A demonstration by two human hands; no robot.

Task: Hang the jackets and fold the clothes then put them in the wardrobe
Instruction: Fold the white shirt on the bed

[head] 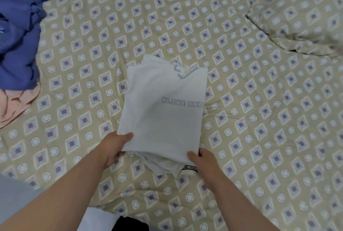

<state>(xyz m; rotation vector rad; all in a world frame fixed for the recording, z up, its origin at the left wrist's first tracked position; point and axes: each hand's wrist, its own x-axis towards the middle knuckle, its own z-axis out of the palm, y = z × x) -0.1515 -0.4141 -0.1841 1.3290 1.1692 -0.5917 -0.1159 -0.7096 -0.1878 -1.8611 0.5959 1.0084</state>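
My 2 hands, left hand [116, 146] and right hand [201, 160], pinched the near corners of the white T-shirt [163, 108], its long axis running away from me, apparently half-folded.

A tan diamond-patterned bedspread [241, 119] covers the bed, evenly lit.

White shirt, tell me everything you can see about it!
The shirt is white, soft-looking cloth, folded into a rough rectangle. Grey letters read ALIVE AND; a pastel drawing peeks at its far edge. It lies on the patterned bed. The left hand and right hand pinch its near corners, and a label shows underneath.
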